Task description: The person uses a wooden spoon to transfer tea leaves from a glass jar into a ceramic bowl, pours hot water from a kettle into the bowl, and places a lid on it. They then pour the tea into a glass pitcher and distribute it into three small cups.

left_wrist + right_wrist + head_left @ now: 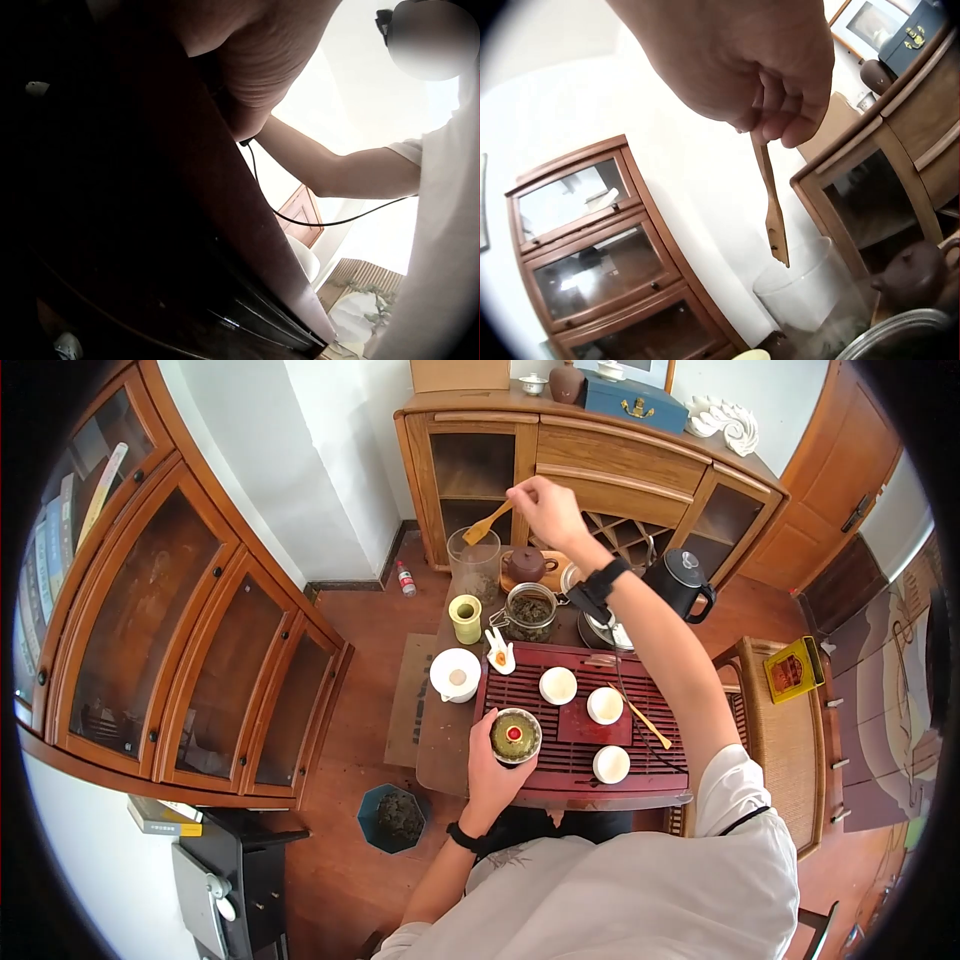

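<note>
The right hand [548,512] pinches the end of a wooden tea fork or scoop [485,526], whose wide end points down over a tall clear glass vessel [474,567]. In the right wrist view the fingertips of the right hand [769,112] hold the wooden tool [774,217] just above the glass rim [795,262]. The left hand [492,768] grips a lidded green bowl [514,736] with a red knob, at the tea tray's [560,795] left front. The left wrist view shows part of the left hand [255,67]; its fingers are hidden.
Several white cups [611,764] stand on the tray beside a thin wooden stick [645,720]. Behind are an open jar of dark leaves [530,612], a brown teapot [528,564] and a black kettle [680,585]. At left stand a green vase [465,619] and white pitcher [455,675].
</note>
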{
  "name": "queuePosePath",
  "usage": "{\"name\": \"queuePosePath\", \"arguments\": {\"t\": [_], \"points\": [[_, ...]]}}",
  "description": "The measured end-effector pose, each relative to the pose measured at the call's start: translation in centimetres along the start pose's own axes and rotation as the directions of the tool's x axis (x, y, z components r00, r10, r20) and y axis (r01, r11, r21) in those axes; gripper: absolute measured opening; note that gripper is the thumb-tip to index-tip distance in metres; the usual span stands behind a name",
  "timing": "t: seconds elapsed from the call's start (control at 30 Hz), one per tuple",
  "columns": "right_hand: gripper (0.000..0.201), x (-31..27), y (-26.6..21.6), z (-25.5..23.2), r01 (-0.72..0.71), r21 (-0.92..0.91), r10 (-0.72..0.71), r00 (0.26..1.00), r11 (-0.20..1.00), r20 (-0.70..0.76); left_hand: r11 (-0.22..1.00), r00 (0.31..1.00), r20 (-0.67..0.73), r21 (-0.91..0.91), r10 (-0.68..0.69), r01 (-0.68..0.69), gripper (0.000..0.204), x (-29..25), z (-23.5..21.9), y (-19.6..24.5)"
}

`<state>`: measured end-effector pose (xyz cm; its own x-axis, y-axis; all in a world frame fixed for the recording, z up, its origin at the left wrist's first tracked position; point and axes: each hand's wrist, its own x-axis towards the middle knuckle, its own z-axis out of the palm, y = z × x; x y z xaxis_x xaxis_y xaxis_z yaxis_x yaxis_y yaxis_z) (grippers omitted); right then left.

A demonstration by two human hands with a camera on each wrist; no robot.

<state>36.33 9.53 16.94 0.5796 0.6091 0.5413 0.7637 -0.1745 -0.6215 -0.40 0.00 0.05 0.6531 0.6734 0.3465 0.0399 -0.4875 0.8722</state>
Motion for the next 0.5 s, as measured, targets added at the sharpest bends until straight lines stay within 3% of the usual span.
{"name": "queuePosePath", "arguments": {"t": [0.2, 0.27, 0.5], "points": [[0.035, -2.2, -2.1, -7.1, 0.04, -0.021, -0.041, 0.999, 0.999, -0.034, 1.0, 1.0, 0.026, -0.011, 0.01, -0.009, 0.089, 0.1, -0.1, 0.2], [0.035, -3.4, -2.1, -8.3, 0.019, -0.132, -0.006, 0.995, 0.991, 0.096, 1.0, 0.999, 0.033, -0.01, 0.023, -0.023, 0.09, 0.1, -0.1, 0.0], [0.028, -7.3, 2.5, -2.8, 0.082, -0.191, -0.035, 0.971, 0.978, 0.236, 0.999, 0.999, -0.006, 0.018, 0.043, -0.043, 0.089, -0.1, 0.2, -0.1]]}}
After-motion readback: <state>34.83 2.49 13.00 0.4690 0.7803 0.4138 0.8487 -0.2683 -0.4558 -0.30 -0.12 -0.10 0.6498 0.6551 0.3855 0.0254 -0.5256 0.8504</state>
